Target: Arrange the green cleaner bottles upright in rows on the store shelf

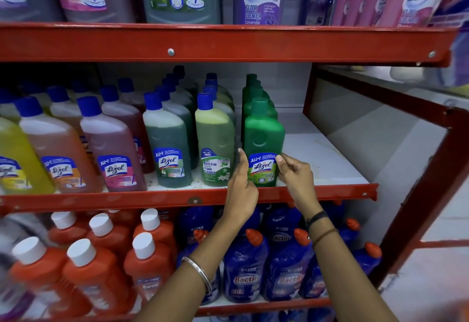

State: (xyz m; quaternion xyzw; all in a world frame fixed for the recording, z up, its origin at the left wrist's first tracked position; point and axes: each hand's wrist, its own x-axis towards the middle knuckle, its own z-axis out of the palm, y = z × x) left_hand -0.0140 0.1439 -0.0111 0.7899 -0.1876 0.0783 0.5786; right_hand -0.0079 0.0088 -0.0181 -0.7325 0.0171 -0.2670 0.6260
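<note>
Carefully, a person's left hand (241, 182) and right hand (294, 174) bracket the front green cleaner bottle (264, 141), fingertips touching its label sides, grip loose, squaring it upright at the shelf (317, 191) edge. Four stand in this row; bare shelf at three o'clock likely awaits another row.

dim, even light; edges blurred and bowed by wide-angle.
</note>
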